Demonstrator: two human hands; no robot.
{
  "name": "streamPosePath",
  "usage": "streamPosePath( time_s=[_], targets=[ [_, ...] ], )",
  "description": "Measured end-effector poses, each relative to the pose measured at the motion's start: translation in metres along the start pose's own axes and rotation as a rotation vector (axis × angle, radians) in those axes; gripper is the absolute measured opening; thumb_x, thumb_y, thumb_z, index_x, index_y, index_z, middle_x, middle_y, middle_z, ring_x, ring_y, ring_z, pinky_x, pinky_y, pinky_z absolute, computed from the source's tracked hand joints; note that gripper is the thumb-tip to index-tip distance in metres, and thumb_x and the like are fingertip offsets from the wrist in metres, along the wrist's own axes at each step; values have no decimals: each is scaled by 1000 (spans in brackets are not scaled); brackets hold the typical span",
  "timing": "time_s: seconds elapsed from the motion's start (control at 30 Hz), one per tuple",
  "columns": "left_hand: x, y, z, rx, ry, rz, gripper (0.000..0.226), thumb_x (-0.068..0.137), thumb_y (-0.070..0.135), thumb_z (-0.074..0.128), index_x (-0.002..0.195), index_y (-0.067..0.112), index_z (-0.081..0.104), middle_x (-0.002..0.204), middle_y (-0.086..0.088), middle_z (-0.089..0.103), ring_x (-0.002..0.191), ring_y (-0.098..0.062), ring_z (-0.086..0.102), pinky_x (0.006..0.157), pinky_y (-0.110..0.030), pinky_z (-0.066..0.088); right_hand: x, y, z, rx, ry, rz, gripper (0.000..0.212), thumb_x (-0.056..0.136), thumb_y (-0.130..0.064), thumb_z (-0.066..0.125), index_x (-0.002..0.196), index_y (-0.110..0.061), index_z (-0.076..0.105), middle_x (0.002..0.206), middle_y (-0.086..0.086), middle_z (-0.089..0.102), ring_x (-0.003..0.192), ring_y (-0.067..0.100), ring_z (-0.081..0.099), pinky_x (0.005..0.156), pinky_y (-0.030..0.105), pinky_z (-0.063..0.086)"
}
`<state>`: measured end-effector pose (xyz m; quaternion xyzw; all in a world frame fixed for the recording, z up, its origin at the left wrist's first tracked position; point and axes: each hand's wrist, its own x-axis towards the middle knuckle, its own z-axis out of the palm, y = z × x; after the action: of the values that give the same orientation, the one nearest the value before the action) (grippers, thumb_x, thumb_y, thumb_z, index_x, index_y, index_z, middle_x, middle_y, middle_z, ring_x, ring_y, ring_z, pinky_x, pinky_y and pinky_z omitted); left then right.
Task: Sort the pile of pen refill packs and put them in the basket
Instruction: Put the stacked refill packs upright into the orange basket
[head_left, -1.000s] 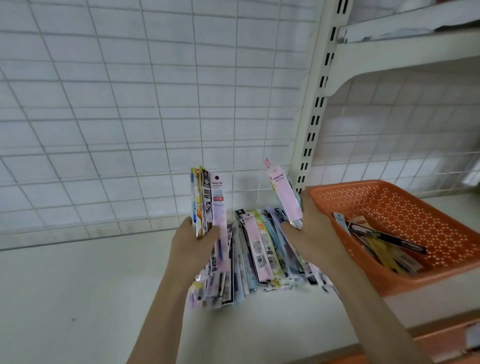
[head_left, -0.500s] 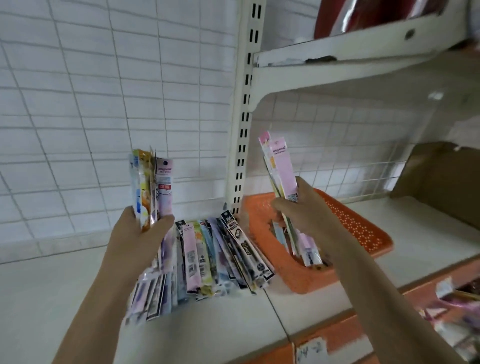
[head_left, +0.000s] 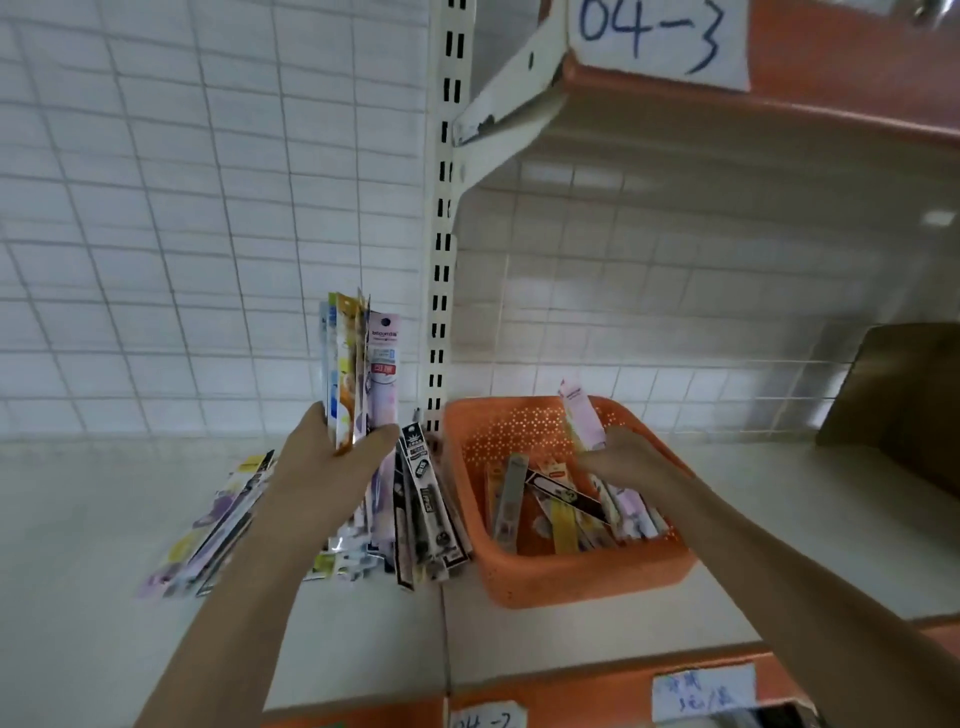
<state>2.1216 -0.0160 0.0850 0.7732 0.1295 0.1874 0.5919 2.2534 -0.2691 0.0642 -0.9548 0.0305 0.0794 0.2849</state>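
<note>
A pile of pen refill packs (head_left: 415, 514) lies on the white shelf, left of an orange perforated basket (head_left: 576, 579). My left hand (head_left: 332, 462) holds a bunch of packs (head_left: 358, 369) upright above the pile. My right hand (head_left: 628, 460) is inside the basket, gripping a few pink packs (head_left: 584, 415) that tilt up at the back and reach down toward the basket floor. Several packs (head_left: 550, 512) lie in the basket bottom.
A slotted white upright (head_left: 444, 218) stands behind the pile and basket. An upper shelf (head_left: 727, 109) with a paper label "04-3" overhangs the basket. A brown cardboard piece (head_left: 904, 395) sits at the far right. White wire grid backs the shelf.
My right hand has carried the pink packs from above the pile rightward and down into the basket. My left hand keeps its bunch upright. The camera view has shifted right.
</note>
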Motion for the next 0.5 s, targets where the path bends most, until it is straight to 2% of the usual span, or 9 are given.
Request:
streamPosePath(
  time_s=[0.07, 0.13, 0.27, 0.33, 0.37, 0.43, 0.5],
  targets=[
    [-8, 3, 7, -2, 26, -5, 24, 85, 26, 62, 108, 19, 57, 99, 0, 65, 87, -13, 59, 67, -29, 40, 7, 3, 5, -49, -54, -10, 18, 85, -18, 56, 71, -11, 47, 59, 0, 43, 48, 11, 42, 37, 16, 31],
    [-15, 5, 12, 7, 60, -8, 23, 85, 24, 62, 107, 18, 57, 98, -2, 65, 86, -15, 59, 66, -29, 42, 13, 4, 9, -86, -111, -35, 14, 86, -21, 58, 84, -8, 52, 64, 2, 48, 52, 12, 46, 43, 19, 35],
    [-30, 7, 18, 19, 113, -8, 19, 85, 21, 62, 103, 16, 57, 93, -3, 65, 82, -14, 60, 61, -23, 41, 20, 8, 10, -226, -224, -42, 24, 82, -24, 63, 97, -7, 55, 74, 4, 52, 61, 14, 50, 50, 22, 37],
    [-36, 8, 20, 25, 129, -15, 19, 85, 21, 61, 103, 16, 57, 92, -2, 65, 81, -13, 59, 60, -23, 41, 21, 10, 9, -280, -254, -51, 38, 80, -26, 66, 109, -3, 55, 82, 6, 54, 71, 18, 55, 53, 23, 39],
    [-38, 8, 20, 30, 137, -20, 19, 85, 20, 61, 103, 15, 57, 92, -2, 65, 81, -13, 59, 59, -23, 40, 22, 11, 7, -294, -262, -57, 52, 79, -27, 68, 120, -2, 50, 93, 8, 56, 78, 20, 57, 55, 23, 41],
    [-40, 11, 22, 48, 148, -22, 19, 85, 20, 61, 103, 15, 56, 92, -3, 64, 82, -15, 59, 60, -23, 41, 24, 13, 4, -346, -267, -70, 85, 79, -32, 71, 142, 0, 23, 126, 14, 51, 98, 24, 57, 64, 26, 46],
    [-41, 13, 24, 71, 152, -22, 19, 85, 21, 61, 102, 14, 57, 94, -5, 65, 85, -18, 60, 62, -24, 42, 22, 16, 0, -411, -287, -98, 103, 80, -36, 70, 148, -2, 1, 146, 16, 36, 118, 29, 51, 80, 30, 46]
  ],
)
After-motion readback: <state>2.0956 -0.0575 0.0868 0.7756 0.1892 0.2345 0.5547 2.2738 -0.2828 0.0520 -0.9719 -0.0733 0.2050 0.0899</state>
